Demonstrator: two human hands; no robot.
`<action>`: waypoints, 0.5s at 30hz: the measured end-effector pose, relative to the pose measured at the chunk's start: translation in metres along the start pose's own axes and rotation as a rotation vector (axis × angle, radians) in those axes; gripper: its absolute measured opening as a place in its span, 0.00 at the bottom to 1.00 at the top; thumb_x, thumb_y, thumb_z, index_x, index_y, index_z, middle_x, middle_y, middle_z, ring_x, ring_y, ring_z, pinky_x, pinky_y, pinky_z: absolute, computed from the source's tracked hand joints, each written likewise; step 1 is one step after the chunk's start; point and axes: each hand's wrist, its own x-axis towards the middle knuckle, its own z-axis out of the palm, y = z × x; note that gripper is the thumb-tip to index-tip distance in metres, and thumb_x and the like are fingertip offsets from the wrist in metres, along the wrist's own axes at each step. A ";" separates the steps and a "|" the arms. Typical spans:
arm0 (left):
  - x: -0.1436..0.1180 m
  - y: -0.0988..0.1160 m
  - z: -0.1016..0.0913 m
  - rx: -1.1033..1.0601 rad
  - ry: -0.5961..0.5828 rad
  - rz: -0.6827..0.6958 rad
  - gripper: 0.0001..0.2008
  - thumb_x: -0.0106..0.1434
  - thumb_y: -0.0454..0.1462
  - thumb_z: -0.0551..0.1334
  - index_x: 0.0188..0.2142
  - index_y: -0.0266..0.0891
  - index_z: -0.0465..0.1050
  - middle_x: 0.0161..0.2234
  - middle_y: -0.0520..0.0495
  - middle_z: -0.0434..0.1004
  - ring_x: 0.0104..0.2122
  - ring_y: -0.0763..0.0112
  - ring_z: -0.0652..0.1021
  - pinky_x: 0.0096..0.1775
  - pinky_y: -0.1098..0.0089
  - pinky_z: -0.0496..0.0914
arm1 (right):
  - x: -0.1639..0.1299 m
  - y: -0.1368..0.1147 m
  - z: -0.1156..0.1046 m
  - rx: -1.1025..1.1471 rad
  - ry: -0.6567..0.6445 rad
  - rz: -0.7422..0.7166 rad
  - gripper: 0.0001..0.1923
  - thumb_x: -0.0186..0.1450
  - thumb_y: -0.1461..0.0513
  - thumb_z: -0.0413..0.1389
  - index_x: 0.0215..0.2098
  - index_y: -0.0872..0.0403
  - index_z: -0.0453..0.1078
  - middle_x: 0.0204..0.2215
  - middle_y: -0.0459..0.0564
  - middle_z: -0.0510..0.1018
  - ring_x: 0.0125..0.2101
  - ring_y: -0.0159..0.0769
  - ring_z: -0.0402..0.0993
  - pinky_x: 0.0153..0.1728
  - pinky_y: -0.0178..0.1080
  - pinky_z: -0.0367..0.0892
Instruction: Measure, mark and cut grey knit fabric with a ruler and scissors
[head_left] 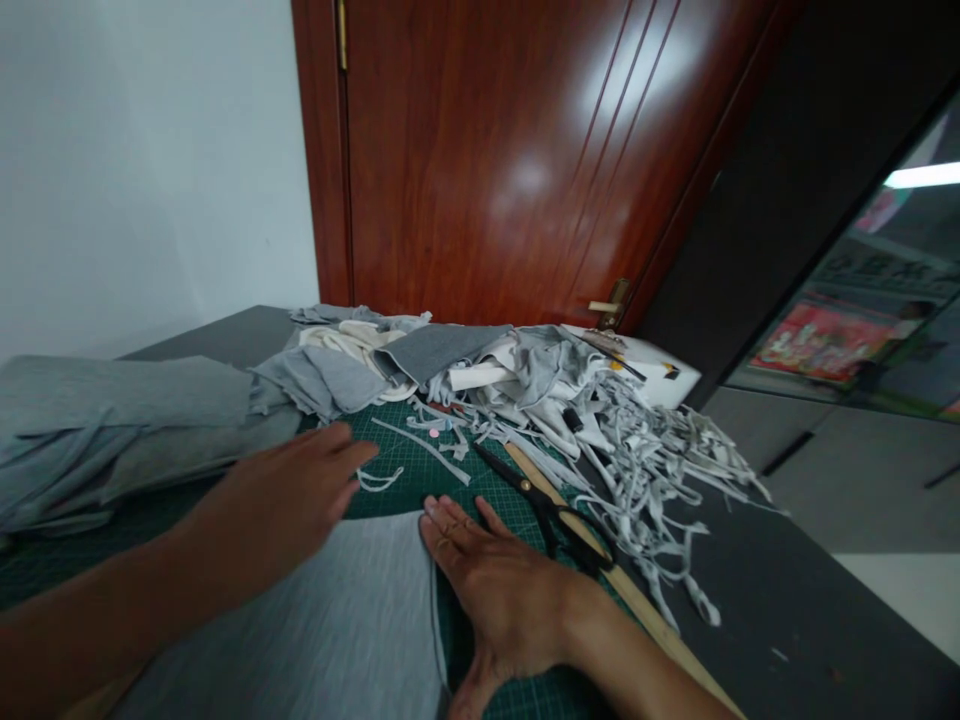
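2 hands are down at the lower centre of the frame, both with fingers spread flat and gripping nothing. Your right hand point(499, 590) presses palm-down on the green cutting mat point(405, 455), its fingertips just at the right edge of the grey fabric panel point(352, 620) that lies in the lower middle. Your left hand point(289, 500) hovers or rests over the panel's upper left corner; I cannot tell whether it touches.

To smooth this panel well, keep both palms flat and sweep outward from the middle, so the edge stays in line with the mat's grid. Hold the right edge steady with your right hand while the left flattens wrinkles toward the upper left.

Just right of your right hand lie the black scissors point(551, 505) across a wooden ruler point(637, 600); mind the blades. Beyond them, at centre right, sits a tangle of grey fabric strips point(652, 460), and folded grey cloth point(112, 420) fills the left.
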 end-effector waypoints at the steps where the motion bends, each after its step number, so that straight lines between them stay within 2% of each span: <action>1: 0.013 0.023 -0.003 -0.017 0.013 0.112 0.15 0.69 0.34 0.58 0.49 0.46 0.81 0.47 0.43 0.81 0.47 0.51 0.82 0.51 0.57 0.74 | 0.001 0.000 0.000 -0.001 0.002 0.001 0.72 0.61 0.41 0.74 0.82 0.56 0.32 0.80 0.64 0.34 0.80 0.53 0.30 0.78 0.53 0.26; 4: 0.054 0.092 0.003 -0.116 -0.007 0.378 0.14 0.69 0.30 0.58 0.47 0.41 0.81 0.46 0.41 0.80 0.49 0.52 0.80 0.53 0.55 0.73 | 0.005 0.001 0.002 0.028 0.059 -0.026 0.80 0.52 0.43 0.79 0.83 0.50 0.32 0.81 0.61 0.39 0.79 0.56 0.37 0.78 0.54 0.30; 5: 0.066 0.110 0.009 -0.138 -0.048 0.455 0.13 0.68 0.29 0.60 0.48 0.39 0.80 0.47 0.38 0.80 0.51 0.50 0.79 0.55 0.53 0.73 | 0.006 0.002 0.003 0.055 0.086 -0.042 0.81 0.49 0.43 0.81 0.83 0.48 0.34 0.81 0.60 0.42 0.79 0.57 0.41 0.78 0.53 0.34; 7: 0.087 0.138 0.027 -0.159 -0.114 0.565 0.12 0.67 0.30 0.64 0.49 0.39 0.80 0.50 0.39 0.80 0.55 0.51 0.78 0.59 0.55 0.71 | 0.008 0.006 0.006 0.112 0.120 -0.059 0.81 0.45 0.43 0.82 0.83 0.46 0.38 0.81 0.58 0.48 0.77 0.58 0.50 0.78 0.51 0.44; 9: 0.102 0.155 0.045 -0.169 -0.190 0.645 0.09 0.65 0.32 0.69 0.45 0.38 0.82 0.48 0.40 0.81 0.53 0.53 0.79 0.58 0.58 0.72 | 0.010 0.012 0.008 0.137 0.110 -0.050 0.81 0.44 0.42 0.81 0.82 0.48 0.41 0.80 0.59 0.53 0.75 0.60 0.57 0.77 0.50 0.50; 11: 0.112 0.163 0.058 -0.184 -0.247 0.702 0.08 0.64 0.32 0.70 0.43 0.39 0.83 0.46 0.42 0.82 0.51 0.57 0.80 0.56 0.62 0.73 | 0.011 0.017 0.010 0.127 0.083 -0.038 0.80 0.46 0.41 0.80 0.82 0.50 0.41 0.79 0.61 0.54 0.74 0.61 0.58 0.76 0.50 0.53; 15: 0.125 0.164 0.066 -0.213 -0.303 0.766 0.14 0.61 0.29 0.67 0.44 0.44 0.85 0.44 0.47 0.82 0.47 0.62 0.81 0.52 0.66 0.74 | 0.012 0.020 0.011 0.079 0.096 -0.062 0.82 0.46 0.40 0.80 0.83 0.54 0.37 0.81 0.63 0.46 0.77 0.62 0.48 0.77 0.51 0.50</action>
